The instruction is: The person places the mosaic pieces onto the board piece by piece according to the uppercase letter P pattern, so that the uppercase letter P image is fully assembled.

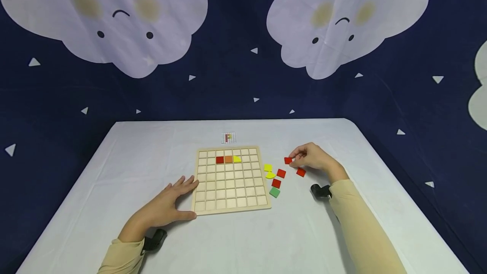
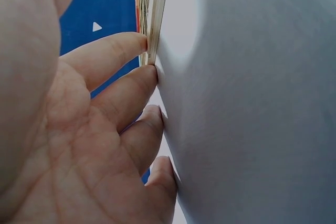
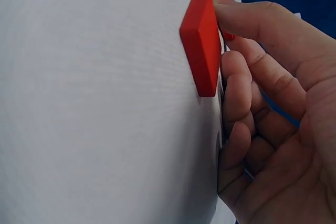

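The wooden grid board [image 1: 232,212] lies on the table, with a red square [image 1: 220,160], an orange square [image 1: 228,159] and a yellow piece [image 1: 237,159] in one of its upper rows. My left hand [image 1: 163,208] rests against the board's left edge, its fingers spread; in the left wrist view, fingertips [image 2: 143,43] touch the board's side [image 2: 156,22]. To the right of the board, my right hand [image 1: 313,157] pinches a red tile [image 1: 288,160] between thumb and index finger, low over the table. In the right wrist view, another red tile [image 3: 202,45] lies nearer the camera, beside the thumb.
Between board and right hand lie a yellow square [image 1: 268,167], a curved yellow piece [image 1: 270,175], a green tile [image 1: 274,192] and red tiles [image 1: 281,173]. One more red tile [image 1: 301,172] is beneath the right hand. A small patterned card [image 1: 228,138] lies behind the board.
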Demonstrator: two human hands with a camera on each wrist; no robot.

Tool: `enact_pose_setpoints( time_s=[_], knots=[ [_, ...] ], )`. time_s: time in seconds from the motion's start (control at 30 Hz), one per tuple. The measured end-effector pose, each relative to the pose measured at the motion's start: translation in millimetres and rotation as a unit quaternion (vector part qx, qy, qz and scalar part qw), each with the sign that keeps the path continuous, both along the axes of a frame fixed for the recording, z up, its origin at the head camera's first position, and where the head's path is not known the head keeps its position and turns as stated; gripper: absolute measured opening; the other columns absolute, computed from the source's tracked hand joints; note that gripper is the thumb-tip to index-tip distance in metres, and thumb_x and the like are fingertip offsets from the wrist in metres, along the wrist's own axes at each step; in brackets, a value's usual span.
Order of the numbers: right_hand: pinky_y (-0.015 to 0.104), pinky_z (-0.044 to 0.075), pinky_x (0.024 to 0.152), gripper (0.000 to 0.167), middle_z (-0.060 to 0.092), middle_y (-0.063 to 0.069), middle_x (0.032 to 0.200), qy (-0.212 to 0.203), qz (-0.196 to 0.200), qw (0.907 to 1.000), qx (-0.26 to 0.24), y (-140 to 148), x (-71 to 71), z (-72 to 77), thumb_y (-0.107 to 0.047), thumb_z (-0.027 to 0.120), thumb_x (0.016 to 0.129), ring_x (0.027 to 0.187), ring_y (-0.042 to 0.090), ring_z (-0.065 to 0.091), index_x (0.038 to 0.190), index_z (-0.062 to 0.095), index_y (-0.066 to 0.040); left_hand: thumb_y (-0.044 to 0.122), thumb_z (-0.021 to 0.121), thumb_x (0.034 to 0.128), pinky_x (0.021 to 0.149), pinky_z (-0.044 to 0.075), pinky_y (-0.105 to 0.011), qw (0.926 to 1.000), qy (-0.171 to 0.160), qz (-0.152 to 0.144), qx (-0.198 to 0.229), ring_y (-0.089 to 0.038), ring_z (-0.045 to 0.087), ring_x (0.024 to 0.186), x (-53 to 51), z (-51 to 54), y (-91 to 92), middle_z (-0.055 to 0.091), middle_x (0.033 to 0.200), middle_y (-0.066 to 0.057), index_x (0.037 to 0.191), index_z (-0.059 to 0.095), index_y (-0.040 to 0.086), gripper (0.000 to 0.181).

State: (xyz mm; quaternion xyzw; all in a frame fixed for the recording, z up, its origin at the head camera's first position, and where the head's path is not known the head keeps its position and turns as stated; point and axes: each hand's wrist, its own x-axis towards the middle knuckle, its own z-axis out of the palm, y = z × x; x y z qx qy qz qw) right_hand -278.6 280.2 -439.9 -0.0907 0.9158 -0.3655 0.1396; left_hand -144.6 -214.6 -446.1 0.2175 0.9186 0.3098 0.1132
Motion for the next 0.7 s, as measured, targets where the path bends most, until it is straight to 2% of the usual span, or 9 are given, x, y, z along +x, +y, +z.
enact_pose_setpoints(
  time_s=[0.43, 0.7],
  knots=[
    [0.025, 0.045, 0.071, 0.034, 0.063, -0.003, 0.080, 0.006, -0.013, 0.9998, 0.011, -1.3, 1.4, -1.7, -0.023, 0.090, 0.086, 0.078, 0.015, 0.055, 0.113, 0.080, -0.005, 0.043, 0.091, 0.0830, 0.126, 0.013, -0.080, 1.0000, 0.000, 0.000, 0.004, -0.054, 0.021, 0.162, 1.2, 0.5, 1.2, 0.036, 0.172, -0.021, 0.163, 0.047, 0.009, 0.097],
    [0.026, 0.044, 0.068, 0.030, 0.062, -0.002, 0.078, 0.020, -0.009, 0.9996, 0.016, -5.2, 4.9, 2.1, -0.020, 0.089, 0.087, 0.075, 0.016, 0.054, 0.109, 0.079, -0.004, 0.043, 0.091, 0.0835, 0.126, 0.013, -0.080, 1.0000, 0.004, 0.000, 0.002, -0.054, 0.022, 0.162, 0.6, 0.9, 1.4, 0.037, 0.172, -0.021, 0.162, 0.048, 0.008, 0.096]
  ],
)
